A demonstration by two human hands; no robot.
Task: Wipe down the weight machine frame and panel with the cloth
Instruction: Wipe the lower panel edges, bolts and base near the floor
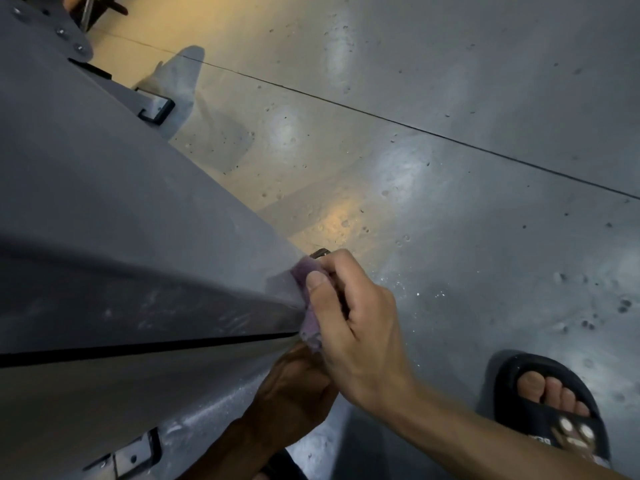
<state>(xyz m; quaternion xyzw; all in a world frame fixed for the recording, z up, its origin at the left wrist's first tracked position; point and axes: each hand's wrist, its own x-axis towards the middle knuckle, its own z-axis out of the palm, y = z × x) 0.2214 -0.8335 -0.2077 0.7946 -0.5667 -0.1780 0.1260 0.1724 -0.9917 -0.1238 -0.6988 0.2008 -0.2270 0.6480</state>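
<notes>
— Two hands meet at one spot: the purple cloth [309, 306] sits at lower centre of the frame, folded over the near corner edge of the grey panel [104, 202].

— Which hand has it?

— The right hand [349, 323], thumb on top and fingers curled behind, pinching the cloth against the edge. The left hand [294, 393] lies just below it in shadow, fingers bent up toward the cloth's lower end; whether it actually grips the cloth I cannot tell.

— And where does the unwiped metal lie?

— The panel's long edge runs from the cloth up toward the upper left of the frame, away from both hands. So the stroke, I judge, goes along that line, and the right hand is better placed to lead it.

— Anything in the way?

— A bracket foot [156, 109] further up the edge, and bolts [60, 32] at the top left. The sandalled foot [550, 403] stands well apart on the concrete floor [485, 168], lower right.
</notes>
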